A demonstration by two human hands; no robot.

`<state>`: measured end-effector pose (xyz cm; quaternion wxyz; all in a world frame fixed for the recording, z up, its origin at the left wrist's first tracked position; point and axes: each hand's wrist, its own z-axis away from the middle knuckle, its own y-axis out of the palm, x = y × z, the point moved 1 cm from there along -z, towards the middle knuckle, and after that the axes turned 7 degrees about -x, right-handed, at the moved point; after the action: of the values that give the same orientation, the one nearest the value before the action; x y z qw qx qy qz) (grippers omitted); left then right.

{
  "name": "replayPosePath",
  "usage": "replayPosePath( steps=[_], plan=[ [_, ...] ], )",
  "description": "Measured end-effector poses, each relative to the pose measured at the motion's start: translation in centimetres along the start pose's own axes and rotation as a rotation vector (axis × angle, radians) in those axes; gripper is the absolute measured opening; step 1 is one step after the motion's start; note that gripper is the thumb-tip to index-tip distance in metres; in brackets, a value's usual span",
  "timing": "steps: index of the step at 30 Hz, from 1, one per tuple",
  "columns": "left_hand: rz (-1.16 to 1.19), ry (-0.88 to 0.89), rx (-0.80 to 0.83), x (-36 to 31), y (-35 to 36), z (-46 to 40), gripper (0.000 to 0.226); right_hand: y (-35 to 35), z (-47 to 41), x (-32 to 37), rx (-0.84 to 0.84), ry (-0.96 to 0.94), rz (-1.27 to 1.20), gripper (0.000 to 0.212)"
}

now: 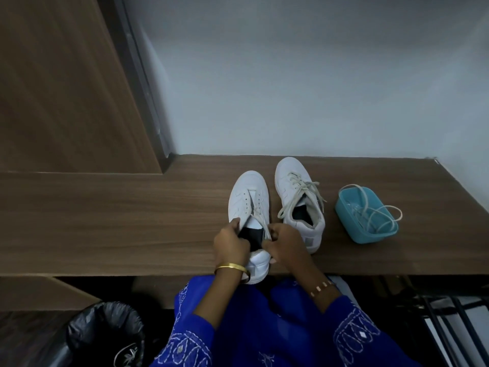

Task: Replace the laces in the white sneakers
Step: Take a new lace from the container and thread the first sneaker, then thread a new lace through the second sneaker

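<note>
Two white sneakers on the wooden worktop (132, 221), centre of frame, toes pointing to the wall. Near sneaker (248, 207) sits at the worktop's front edge, heel slightly overhanging; most eyelets bare, only a short run of lace (260, 221) near the tongue opening. Left hand (231, 246) grips the sneaker's collar on its left side, fingers curled over the rim. Right hand (284, 241) pinches the lace at the opening, fingers curled. Gold bangle (231, 267) on left wrist, bracelet (321, 287) on right wrist, blue embroidered sleeves.

Second sneaker (299, 200) just right of the first, fully laced with an off-white lace, ends loose on the worktop.

Right of that: teal plastic container (370, 234) with white laces (370, 207) coiled in it, loops spilling over the rim.

Lower left: bin with black liner (105, 332), below the worktop.
</note>
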<state>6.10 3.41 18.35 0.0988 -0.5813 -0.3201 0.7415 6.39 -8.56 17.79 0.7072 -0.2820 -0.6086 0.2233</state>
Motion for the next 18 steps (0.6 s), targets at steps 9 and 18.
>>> replayPosePath(
  steps=[9, 18],
  plan=[
    [0.034, 0.033, 0.028, -0.8, -0.8, -0.2, 0.044, -1.2, -0.9, 0.4, -0.022, 0.005, 0.035, 0.018],
    [0.222, 0.384, 0.021, -7.5, 2.8, 2.1, 0.039, -10.2, -3.4, -1.5, -0.322, -0.002, -0.108, 0.020]
  ],
)
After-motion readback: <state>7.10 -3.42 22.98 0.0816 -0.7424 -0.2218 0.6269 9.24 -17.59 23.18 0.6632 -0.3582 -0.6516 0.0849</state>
